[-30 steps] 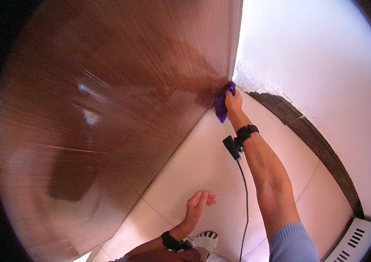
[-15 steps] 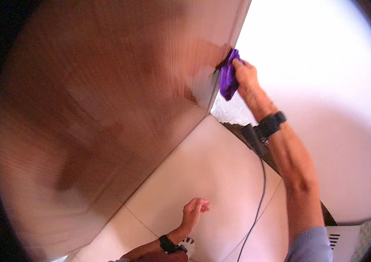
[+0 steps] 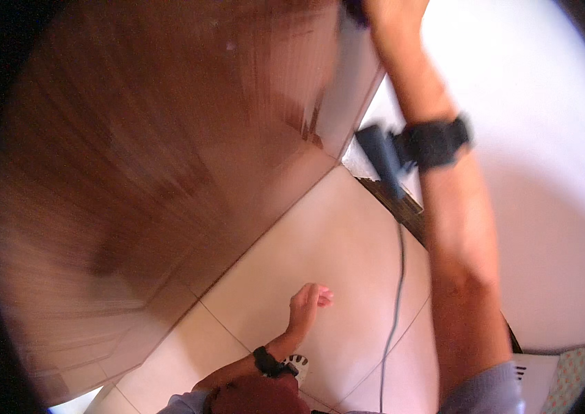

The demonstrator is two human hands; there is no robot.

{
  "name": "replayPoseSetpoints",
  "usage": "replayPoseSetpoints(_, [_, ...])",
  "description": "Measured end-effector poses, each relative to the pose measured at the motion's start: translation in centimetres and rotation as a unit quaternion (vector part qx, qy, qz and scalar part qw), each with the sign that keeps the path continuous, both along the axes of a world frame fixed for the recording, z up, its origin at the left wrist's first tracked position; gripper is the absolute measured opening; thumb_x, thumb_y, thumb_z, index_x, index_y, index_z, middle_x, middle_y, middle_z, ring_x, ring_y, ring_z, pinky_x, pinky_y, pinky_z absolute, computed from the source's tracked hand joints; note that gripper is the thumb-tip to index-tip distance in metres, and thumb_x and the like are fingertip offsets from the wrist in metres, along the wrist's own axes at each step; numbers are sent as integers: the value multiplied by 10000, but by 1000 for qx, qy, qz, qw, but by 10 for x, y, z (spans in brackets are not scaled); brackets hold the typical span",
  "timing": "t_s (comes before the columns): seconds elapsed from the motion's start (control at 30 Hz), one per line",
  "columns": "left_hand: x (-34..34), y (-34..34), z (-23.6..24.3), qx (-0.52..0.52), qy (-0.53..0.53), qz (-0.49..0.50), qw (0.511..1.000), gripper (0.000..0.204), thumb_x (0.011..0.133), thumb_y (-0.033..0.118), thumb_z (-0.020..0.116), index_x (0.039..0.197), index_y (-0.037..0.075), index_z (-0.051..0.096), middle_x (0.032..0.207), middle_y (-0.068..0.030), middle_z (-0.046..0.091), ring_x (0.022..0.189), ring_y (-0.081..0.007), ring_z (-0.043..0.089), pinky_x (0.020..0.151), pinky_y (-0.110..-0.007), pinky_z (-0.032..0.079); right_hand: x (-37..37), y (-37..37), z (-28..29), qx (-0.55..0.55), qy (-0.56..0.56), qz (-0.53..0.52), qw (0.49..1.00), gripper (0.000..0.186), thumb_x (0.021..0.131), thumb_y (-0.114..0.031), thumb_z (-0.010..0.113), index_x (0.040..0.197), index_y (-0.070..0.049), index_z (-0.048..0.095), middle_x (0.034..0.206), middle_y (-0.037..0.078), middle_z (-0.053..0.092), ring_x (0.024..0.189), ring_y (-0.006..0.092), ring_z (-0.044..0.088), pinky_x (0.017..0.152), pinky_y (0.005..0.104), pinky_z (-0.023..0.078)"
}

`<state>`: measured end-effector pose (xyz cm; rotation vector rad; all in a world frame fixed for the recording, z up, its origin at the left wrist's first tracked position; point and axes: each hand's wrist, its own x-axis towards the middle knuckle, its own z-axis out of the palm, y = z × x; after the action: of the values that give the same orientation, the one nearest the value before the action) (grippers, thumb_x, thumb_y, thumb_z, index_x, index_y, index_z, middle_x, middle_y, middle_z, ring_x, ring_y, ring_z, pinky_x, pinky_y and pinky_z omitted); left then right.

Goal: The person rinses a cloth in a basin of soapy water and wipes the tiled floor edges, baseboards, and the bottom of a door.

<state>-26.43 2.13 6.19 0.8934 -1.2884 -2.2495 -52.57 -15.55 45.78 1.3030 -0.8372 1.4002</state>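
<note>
My right hand (image 3: pixel 396 17) is raised to the top edge of the view, against the edge of a glossy brown wood-grain panel (image 3: pixel 168 172). Its fingers are closed on a purple cloth (image 3: pixel 356 10), of which only a dark, blurred bit shows; the rest lies beyond the frame. Low in the middle, my left hand (image 3: pixel 311 298) hangs over the floor with its fingers loosely curled in and nothing visible in them. Black straps circle both wrists, the right one (image 3: pixel 434 143) carrying a dark box-like device (image 3: pixel 380 157).
A white wall (image 3: pixel 547 207) rises on the right, with a dark strip (image 3: pixel 402 210) along its foot. Beige tiles (image 3: pixel 347 241) cover the floor. A thin grey cable (image 3: pixel 397 297) runs downward beside my right arm. A patterned piece (image 3: pixel 575 379) lies at the lower right.
My right hand has moved up along the panel's edge with the purple cloth, which has mostly left the view. My left hand has risen slightly, and its fingers look more curled.
</note>
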Motion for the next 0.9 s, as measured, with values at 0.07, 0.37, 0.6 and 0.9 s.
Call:
replayPoseSetpoints(0.07, [23,-9,-13,7,-35,20,999,314,945,260,427,896,-22,556,831,-110,624,688,-153,596,663,-272,482,50,-2,-78,62,-208,-4,976,502,914,-270,399,1298,45,324,1257,249,386,1157,376,388,1010,406,281])
replayPoseSetpoints(0.37, [31,-1,-23,50,-69,24,996,304,946,273,435,896,-4,551,827,-83,607,699,-131,574,670,-261,469,-36,-7,-289,141,-499,68,853,621,870,-235,443,1336,85,185,1314,315,284,1213,435,290,1043,431,203])
replayPoseSetpoints(0.6, [43,9,-51,27,-76,21,997,274,955,237,426,878,1,543,800,-54,577,676,-117,551,672,-258,469,30,11,-469,173,-761,218,586,372,911,-129,421,1258,-68,300,1148,124,463,990,240,506,841,368,453])
replayPoseSetpoints(0.9, [120,38,-166,-603,-189,-32,774,180,953,161,388,892,32,498,813,-30,531,701,-108,508,653,-263,438,284,17,-443,312,-847,219,371,339,852,-114,478,1159,-9,380,998,97,495,877,195,477,739,341,438])
